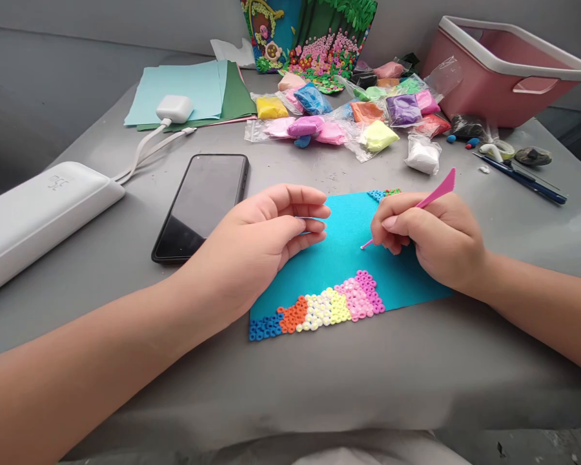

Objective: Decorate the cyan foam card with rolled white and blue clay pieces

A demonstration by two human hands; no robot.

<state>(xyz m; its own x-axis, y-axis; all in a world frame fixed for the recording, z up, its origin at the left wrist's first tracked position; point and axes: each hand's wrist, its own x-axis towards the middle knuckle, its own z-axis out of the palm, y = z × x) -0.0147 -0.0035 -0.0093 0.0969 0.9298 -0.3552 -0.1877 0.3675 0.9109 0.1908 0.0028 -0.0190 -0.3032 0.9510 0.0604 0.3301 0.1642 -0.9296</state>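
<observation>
A sheet of blue card (339, 226) lies on the table, with a band of small clay rings (319, 307) in blue, orange, white, yellow, pink and purple along its near edge. More tiny rings (377, 195) sit at its far edge, partly behind my right hand (430, 236). That hand is closed around a pink clay modelling tool (436, 190), its thin tip pointing down at the card with a small pale speck on it. Over the card's left side, my left hand (275, 232) is loosely curved with fingers apart; nothing shows in it.
A black phone (203, 203) lies left of the card, near a white power bank (48, 213) with a cable. Behind are coloured paper sheets (174, 90), several bagged clay packs (314, 129), a decorated picture (314, 45), a pink bin (503, 84) and a pen (523, 181).
</observation>
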